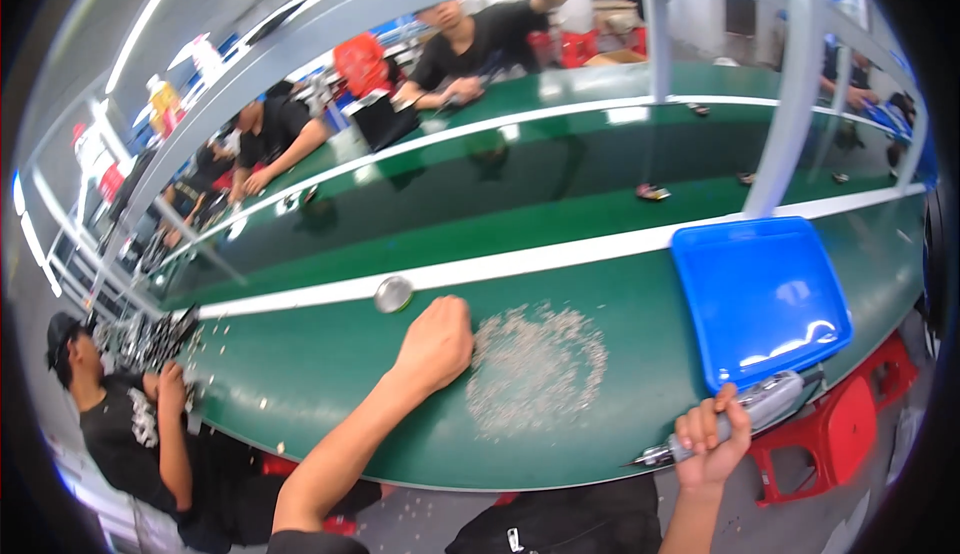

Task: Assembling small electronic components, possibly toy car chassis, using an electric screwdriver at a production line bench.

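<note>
Right hand wrapped round 1 grey power screwdriver, just below blue tray. Left hand curled closed, contents can't tell, beside scattered pale bits on green table.

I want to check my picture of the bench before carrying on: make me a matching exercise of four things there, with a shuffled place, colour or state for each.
Things:
1. power tool
2. tray
3. small loose bits
4. metallic container

Descriptions:
A. spread out beside the left hand
B. round, near the white strip
C. gripped in the right hand
D. bright blue

Pairs: 1-C, 2-D, 3-A, 4-B
</note>
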Motion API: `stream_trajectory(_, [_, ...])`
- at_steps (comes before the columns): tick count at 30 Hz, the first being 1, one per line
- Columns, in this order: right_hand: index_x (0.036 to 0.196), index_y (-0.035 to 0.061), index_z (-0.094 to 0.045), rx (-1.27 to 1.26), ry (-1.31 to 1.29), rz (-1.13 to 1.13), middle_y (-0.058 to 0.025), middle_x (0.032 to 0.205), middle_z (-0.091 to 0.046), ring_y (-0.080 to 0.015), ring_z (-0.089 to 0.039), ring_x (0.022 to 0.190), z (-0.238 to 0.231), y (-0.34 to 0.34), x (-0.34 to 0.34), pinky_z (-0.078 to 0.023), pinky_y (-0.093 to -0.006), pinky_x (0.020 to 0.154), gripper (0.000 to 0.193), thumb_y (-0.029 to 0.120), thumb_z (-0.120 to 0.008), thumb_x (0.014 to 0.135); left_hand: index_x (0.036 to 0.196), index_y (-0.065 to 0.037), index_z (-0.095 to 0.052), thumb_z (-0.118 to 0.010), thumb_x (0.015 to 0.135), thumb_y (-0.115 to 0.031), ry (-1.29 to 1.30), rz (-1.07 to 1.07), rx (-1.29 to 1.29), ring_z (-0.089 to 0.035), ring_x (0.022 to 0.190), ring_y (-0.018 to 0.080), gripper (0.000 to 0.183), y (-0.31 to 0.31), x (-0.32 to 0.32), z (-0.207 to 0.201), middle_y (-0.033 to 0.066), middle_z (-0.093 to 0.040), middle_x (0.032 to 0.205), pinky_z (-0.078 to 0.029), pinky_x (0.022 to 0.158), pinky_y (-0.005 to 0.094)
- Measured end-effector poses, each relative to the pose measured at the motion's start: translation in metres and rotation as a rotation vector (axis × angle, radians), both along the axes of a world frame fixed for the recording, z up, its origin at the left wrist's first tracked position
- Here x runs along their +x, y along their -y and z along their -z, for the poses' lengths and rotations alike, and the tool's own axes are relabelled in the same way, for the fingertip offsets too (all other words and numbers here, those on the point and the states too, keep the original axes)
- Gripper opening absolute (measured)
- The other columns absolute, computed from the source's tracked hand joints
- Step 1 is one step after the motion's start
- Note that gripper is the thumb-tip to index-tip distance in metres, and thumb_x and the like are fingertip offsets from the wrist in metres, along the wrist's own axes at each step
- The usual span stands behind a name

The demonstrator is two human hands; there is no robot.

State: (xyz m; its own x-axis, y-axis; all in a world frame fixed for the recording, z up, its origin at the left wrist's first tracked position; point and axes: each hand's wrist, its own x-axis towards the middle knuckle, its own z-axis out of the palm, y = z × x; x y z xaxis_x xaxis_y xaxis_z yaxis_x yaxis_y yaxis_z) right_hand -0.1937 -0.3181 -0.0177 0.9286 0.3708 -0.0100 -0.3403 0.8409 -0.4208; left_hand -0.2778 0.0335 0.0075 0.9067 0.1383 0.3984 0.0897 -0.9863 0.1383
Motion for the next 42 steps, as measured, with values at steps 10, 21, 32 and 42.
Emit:
stream_trajectory(10, [0.085, 0.0130, -0.054, -0.016, -0.055, -0.008, 0.0015, 0.047, -0.032, -0.0124, -0.034, 0.043, 0.003, 0.012, -0.002, -0.034, -0.0301, 0.050, 0.011, 0.023, -0.050, 0.089, 0.080, 0.000, -0.057, -0.060, 0.078, 0.007, 0.122, 0.162, -0.490, -0.059, 0.066, 0.0303, 0.008, 0.090, -0.027, -0.024, 0.0141, -0.059, 0.074, -0.048, 0.063, 0.0366])
stream_trajectory(21, [0.084, 0.0080, -0.047, 0.260, 0.158, 0.095, -0.0002, 0.050, -0.037, -0.0124, -0.035, 0.045, -0.049, 0.000, -0.040, -0.034, -0.0293, 0.055, 0.014, 0.018, -0.042, 0.093, 0.090, 0.003, -0.060, -0.058, 0.091, -0.003, -0.014, 0.216, -1.490, -0.056, 0.070, 0.0107, 0.006, 0.205, -0.067, -0.033, 0.0079, -0.064, 0.084, -0.045, 0.066, 0.0232])
stream_trajectory(32, [0.085, 0.0085, -0.049, 0.251, 0.168, 0.105, 0.0001, 0.051, -0.037, -0.0117, -0.035, 0.045, -0.051, 0.005, -0.053, -0.035, -0.0293, 0.055, 0.015, 0.018, -0.041, 0.093, 0.092, 0.002, -0.057, -0.056, 0.094, -0.005, 0.026, 0.244, -1.629, -0.056, 0.071, 0.0131, 0.008, 0.212, -0.073, -0.022, 0.0101, -0.061, 0.084, -0.045, 0.067, 0.0245])
stream_trajectory(42, [0.085, 0.0088, -0.048, 0.262, 0.138, 0.061, 0.0003, 0.051, -0.037, -0.0117, -0.036, 0.045, -0.049, 0.001, -0.055, -0.035, -0.0288, 0.055, 0.015, 0.019, -0.041, 0.094, 0.091, 0.002, -0.056, -0.054, 0.094, -0.007, -0.008, 0.285, -1.627, -0.056, 0.071, 0.0141, 0.011, 0.210, -0.073, -0.022, 0.0106, -0.061, 0.083, -0.046, 0.066, 0.0257])
